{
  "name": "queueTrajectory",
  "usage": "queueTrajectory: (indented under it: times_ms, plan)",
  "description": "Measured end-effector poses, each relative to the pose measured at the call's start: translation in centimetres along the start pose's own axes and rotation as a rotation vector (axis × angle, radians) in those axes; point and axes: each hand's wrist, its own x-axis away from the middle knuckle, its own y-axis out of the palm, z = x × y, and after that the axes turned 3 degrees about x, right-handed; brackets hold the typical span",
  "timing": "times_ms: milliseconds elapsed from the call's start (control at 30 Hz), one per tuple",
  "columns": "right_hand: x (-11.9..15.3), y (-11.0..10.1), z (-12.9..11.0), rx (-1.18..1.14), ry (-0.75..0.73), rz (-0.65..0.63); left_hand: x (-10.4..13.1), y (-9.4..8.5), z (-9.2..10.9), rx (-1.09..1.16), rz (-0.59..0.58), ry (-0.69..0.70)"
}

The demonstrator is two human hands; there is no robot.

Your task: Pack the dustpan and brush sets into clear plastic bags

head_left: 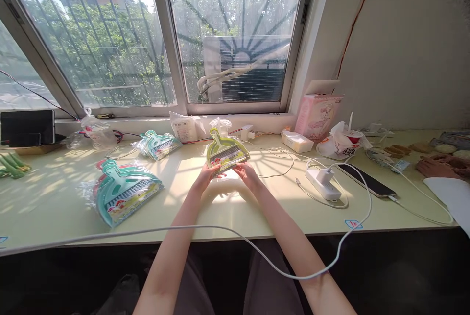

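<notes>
Between my two hands, raised a little over the table, is a packaged green dustpan and brush set (225, 152), its handle pointing up and away from me. My left hand (206, 176) grips its lower left corner, the thumb on the front label. On its lower right edge my right hand (246, 173) is closed in the same way. To the left lies a stack of wrapped teal dustpan and brush sets (127, 192), with a red one showing behind. Farther back rests another teal dustpan and brush set (157, 144) in clear plastic.
A white cable (227, 230) hangs across in front of my forearms. At right are a power strip (323, 185), a phone (366, 181), a wrapped cup (348, 141) and a pink box (318, 115). Another person's hand (438, 168) rests at the far right. A tablet (27, 128) stands far left.
</notes>
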Motion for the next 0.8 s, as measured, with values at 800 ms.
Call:
queueTrajectory:
  times_ms: [800]
  plan:
    - [-1.6, -1.6, 1.0, 0.267, 0.078, -0.009, 1.1, 1.3, 1.0, 0.038, 0.128, -0.034]
